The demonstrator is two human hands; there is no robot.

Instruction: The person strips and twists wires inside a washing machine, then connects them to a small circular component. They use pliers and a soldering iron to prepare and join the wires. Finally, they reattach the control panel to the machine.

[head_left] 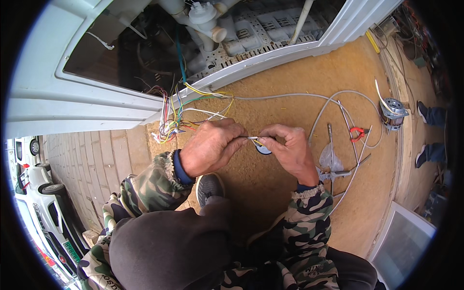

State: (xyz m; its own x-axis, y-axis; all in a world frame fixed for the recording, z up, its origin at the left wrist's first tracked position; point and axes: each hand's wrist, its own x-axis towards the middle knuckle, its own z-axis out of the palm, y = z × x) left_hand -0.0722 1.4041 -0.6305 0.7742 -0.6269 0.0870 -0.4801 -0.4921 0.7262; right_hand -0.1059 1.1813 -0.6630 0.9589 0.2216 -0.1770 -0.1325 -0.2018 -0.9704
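My left hand (212, 145) and my right hand (290, 147) meet in front of me, fingertips a short gap apart. Each is closed in a pinch on a thin white wire (253, 138) that spans the gap. Some yellow shows just beneath it, partly hidden by the fingers. Below the fingertips, a round white and blue thing (263, 150) is partly covered by my right hand. Left of my left hand, a tangle of coloured wires (170, 118) hangs out of the open white machine cabinet (111, 104). One white wire runs from there toward my left hand.
A grey cable (290, 94) loops across the brown ground to the right. Red-handled pliers (357, 135), thin rods, a clear plastic bag (329, 157) and a small motor (394, 114) lie there. Another person's shoes (422, 112) stand at far right. Parked cars (48, 193) are at left.
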